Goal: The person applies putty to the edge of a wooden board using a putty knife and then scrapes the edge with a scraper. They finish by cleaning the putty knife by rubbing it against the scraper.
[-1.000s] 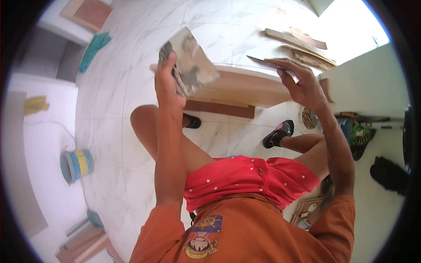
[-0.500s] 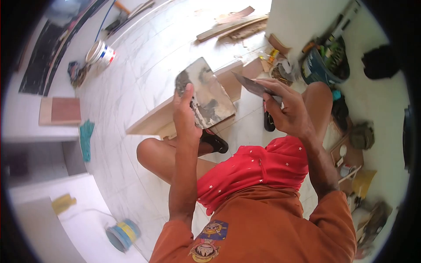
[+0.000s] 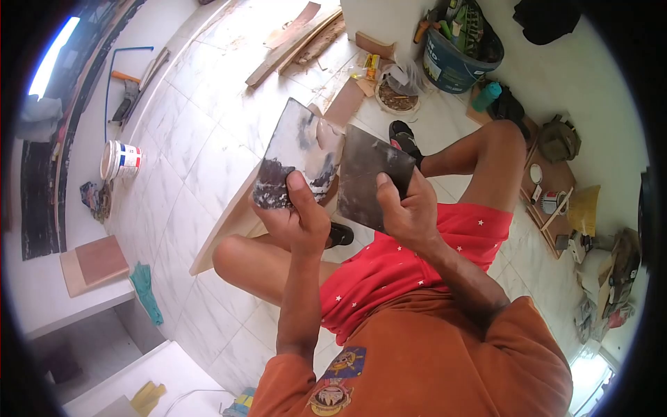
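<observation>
My left hand (image 3: pixel 297 221) grips the near edge of a flat plate (image 3: pixel 313 139), its thumb on top. Pale putty and dark grey patches cover the plate's upper face. My right hand (image 3: pixel 411 214) is closed on a dark flat scraper (image 3: pixel 365 170), the thumb pressed on its broad face. The scraper's left edge lies right alongside the plate's right edge. Below both hands, a long wooden board (image 3: pixel 226 233) rests between my legs, partly hidden by the plate and my left hand.
A dark bucket of tools (image 3: pixel 451 66) stands at the top right, near a round tub (image 3: pixel 397 97). Wood strips (image 3: pixel 292 45) lie on the tiled floor ahead. At left are a white bucket (image 3: pixel 121 161), a teal glove (image 3: pixel 146 292) and a white bench (image 3: pixel 76 306).
My right hand has moved left and down, turning the scraper so its broad face shows beside the plate. My left hand has moved slightly lower, and the head view has shifted.
</observation>
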{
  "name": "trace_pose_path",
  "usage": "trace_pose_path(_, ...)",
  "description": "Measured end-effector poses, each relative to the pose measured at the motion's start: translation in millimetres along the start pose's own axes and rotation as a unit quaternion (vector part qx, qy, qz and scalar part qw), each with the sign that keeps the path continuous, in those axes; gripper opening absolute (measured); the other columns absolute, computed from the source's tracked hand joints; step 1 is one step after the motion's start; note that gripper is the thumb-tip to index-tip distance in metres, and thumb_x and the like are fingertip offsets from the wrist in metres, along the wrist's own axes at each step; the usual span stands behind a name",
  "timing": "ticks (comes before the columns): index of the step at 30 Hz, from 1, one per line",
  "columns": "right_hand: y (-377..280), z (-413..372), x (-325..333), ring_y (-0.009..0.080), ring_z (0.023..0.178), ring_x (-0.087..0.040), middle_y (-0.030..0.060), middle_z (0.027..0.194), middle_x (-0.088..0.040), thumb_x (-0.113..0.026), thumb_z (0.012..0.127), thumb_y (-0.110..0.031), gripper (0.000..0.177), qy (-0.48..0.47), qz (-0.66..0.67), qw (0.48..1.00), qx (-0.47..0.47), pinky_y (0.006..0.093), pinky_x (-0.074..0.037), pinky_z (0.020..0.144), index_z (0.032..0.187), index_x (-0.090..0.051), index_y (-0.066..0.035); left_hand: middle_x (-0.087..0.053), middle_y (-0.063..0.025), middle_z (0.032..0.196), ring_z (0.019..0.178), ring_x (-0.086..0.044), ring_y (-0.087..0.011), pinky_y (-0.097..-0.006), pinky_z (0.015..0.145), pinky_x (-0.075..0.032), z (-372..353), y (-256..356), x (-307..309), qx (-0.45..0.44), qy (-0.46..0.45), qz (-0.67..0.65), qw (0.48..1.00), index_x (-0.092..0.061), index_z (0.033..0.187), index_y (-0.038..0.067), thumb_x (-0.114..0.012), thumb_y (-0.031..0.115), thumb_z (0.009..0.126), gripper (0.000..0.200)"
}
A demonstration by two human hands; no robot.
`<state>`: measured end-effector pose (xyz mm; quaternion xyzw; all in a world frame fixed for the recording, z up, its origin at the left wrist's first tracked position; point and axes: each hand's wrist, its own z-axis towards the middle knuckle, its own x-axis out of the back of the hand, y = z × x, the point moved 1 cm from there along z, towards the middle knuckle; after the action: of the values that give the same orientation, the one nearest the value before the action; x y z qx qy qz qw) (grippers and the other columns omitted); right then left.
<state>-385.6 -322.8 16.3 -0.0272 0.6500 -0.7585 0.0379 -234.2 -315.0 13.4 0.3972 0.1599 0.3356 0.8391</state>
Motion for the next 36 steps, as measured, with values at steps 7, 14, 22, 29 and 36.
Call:
trace_pose_path(7, 9.6, 11.9, 19.2, 0.0042, 0.071, -0.048, -0.005, 0.082, -0.056, -0.057, 0.098, -0.01, 0.021, 0.018, 0.025, 0.999, -0.032, 0.0236, -0.043, 0.065, 0.116, -0.063, -0.001, -0.058, -0.0194, 0.118, 0.102, -0.059, -0.0199, -0.0308, 0.087, -0.049, -6.3, 4.1, -23.6, 0.019, 0.025, 0.04, 0.999, -0.039, 0.126, -0.01, -0.057, 0.015, 0.104, 0.038)
trace_pose_path(14, 19.0, 19.7, 41.0, 0.0044, 0.078, -0.05, -0.0037, 0.087, -0.058, -0.057, 0.099, -0.011, 0.021, 0.032, 0.035, 0.997, -0.062, 0.0231, -0.044, 0.07, 0.116, -0.063, -0.001, -0.048, -0.0249, 0.139, 0.124, -0.053, -0.0268, -0.0363, 0.103, -0.044, -5.5, 4.9, -44.5, 0.016, 0.047, 0.074, 0.996, -0.03, 0.144, -0.011, -0.054, 0.023, 0.106, 0.056)
trace_pose_path(22, 21.4, 32.6, 42.3, 0.0048, 0.079, -0.052, -0.0022, 0.089, -0.061, -0.058, 0.099, -0.013, 0.019, 0.028, 0.067, 0.992, -0.1, 0.0239, -0.046, 0.071, 0.113, -0.063, -0.001, -0.047, -0.0246, 0.142, 0.128, -0.051, -0.0276, -0.037, 0.106, -0.043, -10.7, 3.9, -54.1, 0.02, 0.027, 0.068, 0.997, -0.026, 0.147, -0.009, -0.053, 0.021, 0.106, 0.057)
trace_pose_path(29, 21.5, 37.2, 38.0, 0.0048, 0.073, -0.052, -0.0033, 0.082, -0.059, -0.06, 0.098, -0.012, 0.018, 0.043, 0.072, 0.992, -0.098, 0.0244, -0.046, 0.066, 0.111, -0.062, -0.001, -0.052, -0.0222, 0.134, 0.119, -0.054, -0.0253, -0.0355, 0.1, -0.045, -15.5, -3.5, -57.9, 0.053, -0.016, 0.056, 0.997, -0.033, 0.139, -0.009, -0.054, 0.02, 0.105, 0.049)
trace_pose_path(36, 24.3, 39.3, 34.5, 0.0042, 0.069, -0.051, -0.0028, 0.08, -0.059, -0.06, 0.097, -0.012, 0.015, 0.043, 0.044, 0.996, -0.069, 0.0241, -0.044, 0.062, 0.106, -0.064, -0.001, -0.056, -0.017, 0.12, 0.106, -0.056, -0.0197, -0.0328, 0.092, -0.047, -26.6, -16.4, -51.4, 0.047, -0.075, 0.066, 0.994, -0.041, 0.128, -0.009, -0.056, 0.017, 0.105, 0.038)
